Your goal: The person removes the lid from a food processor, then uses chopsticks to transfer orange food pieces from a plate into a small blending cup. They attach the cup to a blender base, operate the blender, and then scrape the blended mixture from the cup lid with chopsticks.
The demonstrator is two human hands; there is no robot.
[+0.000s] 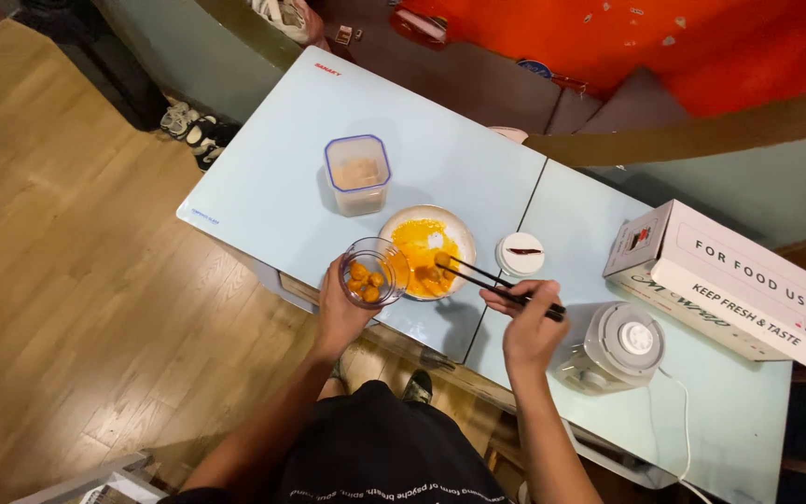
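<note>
Several small orange-brown balls lay in the small clear glass bowl, which my left hand gripped from below, fingers closed around its wall, tilted just above the near table edge. My right hand pinched a pair of dark chopsticks; their tips held one ball over the white plate of yellow sauce. The bowl touched the plate's left rim. Behind stood a square plastic container, with open pale blue table to its left. A white lid lay just right of the plate.
</note>
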